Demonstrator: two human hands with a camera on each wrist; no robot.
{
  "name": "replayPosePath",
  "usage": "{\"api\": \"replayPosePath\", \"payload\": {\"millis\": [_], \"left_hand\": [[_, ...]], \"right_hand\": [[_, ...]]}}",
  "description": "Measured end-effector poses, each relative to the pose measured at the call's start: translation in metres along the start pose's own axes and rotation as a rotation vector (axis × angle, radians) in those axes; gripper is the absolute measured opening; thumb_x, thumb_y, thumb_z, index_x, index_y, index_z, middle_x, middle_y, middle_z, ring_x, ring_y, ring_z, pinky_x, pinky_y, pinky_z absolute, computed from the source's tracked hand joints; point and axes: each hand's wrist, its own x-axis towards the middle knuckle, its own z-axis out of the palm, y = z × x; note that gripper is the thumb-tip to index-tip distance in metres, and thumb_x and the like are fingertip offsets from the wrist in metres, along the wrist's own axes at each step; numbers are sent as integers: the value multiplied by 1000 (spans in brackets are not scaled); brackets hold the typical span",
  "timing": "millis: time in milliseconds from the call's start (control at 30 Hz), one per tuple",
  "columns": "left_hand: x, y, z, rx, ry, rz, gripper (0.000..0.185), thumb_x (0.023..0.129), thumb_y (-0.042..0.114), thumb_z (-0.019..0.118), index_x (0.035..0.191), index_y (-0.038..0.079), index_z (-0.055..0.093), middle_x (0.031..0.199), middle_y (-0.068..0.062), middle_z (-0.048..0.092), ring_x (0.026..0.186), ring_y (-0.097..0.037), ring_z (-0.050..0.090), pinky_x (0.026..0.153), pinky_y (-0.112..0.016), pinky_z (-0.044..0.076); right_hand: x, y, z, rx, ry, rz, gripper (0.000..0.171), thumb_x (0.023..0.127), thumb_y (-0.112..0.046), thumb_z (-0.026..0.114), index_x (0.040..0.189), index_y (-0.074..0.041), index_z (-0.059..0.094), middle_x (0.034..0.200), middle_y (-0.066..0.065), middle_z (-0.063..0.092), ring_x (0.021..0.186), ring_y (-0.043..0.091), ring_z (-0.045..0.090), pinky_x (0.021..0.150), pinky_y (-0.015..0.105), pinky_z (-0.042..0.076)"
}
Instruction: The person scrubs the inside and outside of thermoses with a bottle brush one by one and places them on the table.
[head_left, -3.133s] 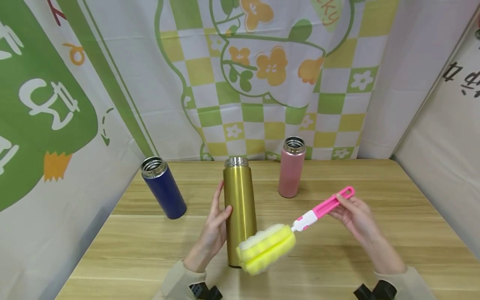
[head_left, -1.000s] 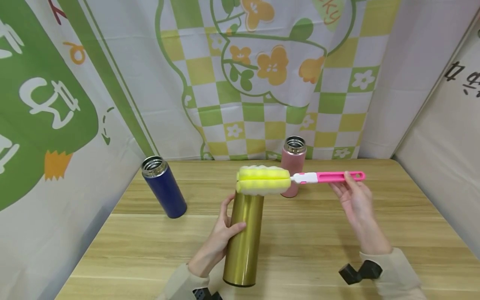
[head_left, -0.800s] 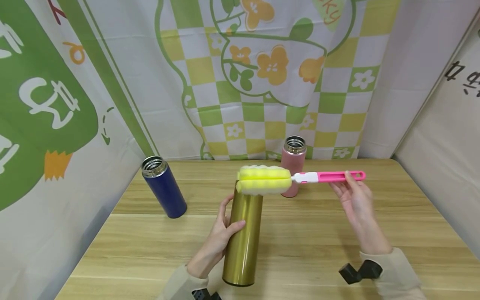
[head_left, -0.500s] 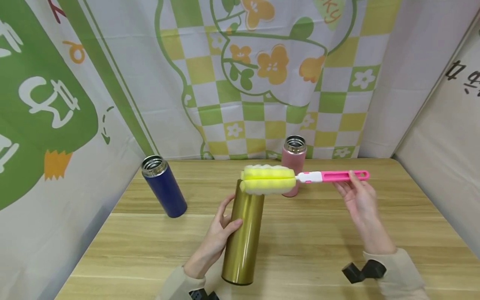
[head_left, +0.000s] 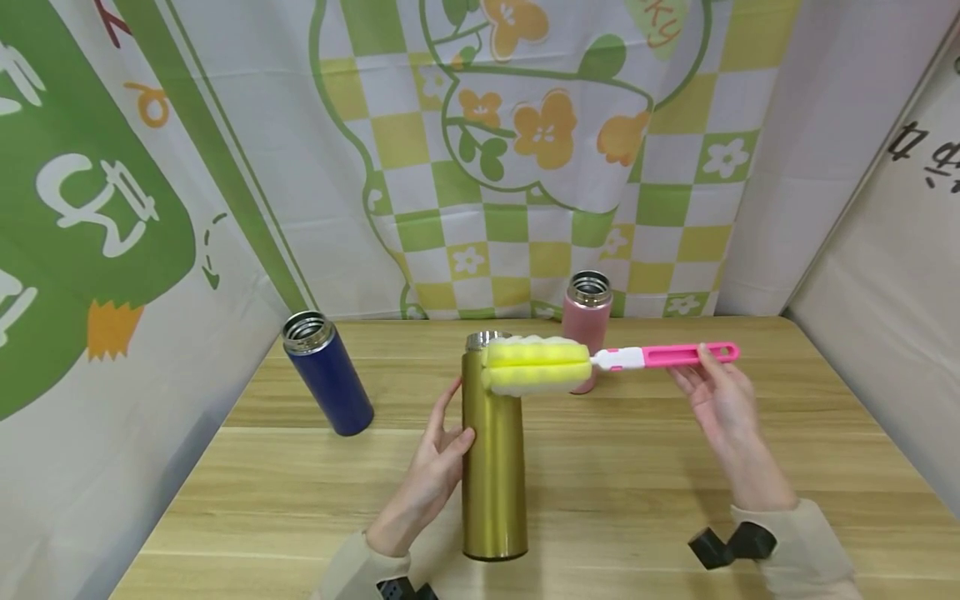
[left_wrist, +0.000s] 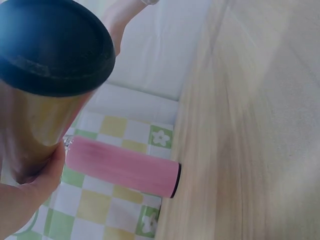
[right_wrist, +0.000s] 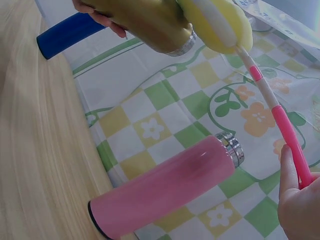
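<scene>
Two hands work: left hand clasps gold flask; right hand pinches brush, sponge at flask's mouth.

A light wooden table carries three open flasks. A blue flask stands at the far left, a pink flask at the far middle-right, and a gold flask stands nearest, at the centre.

Your three flasks stand on the table: one flask at frame left, the tall flask centre, another behind, the bottle brush lying across its front.
</scene>
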Motion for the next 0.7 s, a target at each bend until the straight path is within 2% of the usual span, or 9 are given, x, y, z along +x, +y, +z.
{"api": "replayPosePath", "payload": {"millis": [200,400,700], "left_hand": [[2,7,0,-5,27,13,63,94,11,39,142,20,-2,117,-15,47,104,-21,53,89,-36,41],[4,9,0,-23,87,24,62,95,11,38,142,24,0,119,-18,43,104,-19,53,90,-33,40],[8,8,-3,-67,110,83,60,95,7,36,141,24,1,109,-7,56,101,-19,55,89,-33,41]], "right_hand": [[-4,3,-5,-85,-89,31,8,90,-2,45,90,4,50,91,15,59,87,24,61,84,31,45],[-11,8,-12,-175,-126,81,12,91,-3,42,88,1,52,89,13,61,85,20,62,82,29,47],[-18,10,-22,-311,-235,158,22,93,-3,38,91,0,60,87,12,63,80,19,63,78,27,49]]}}
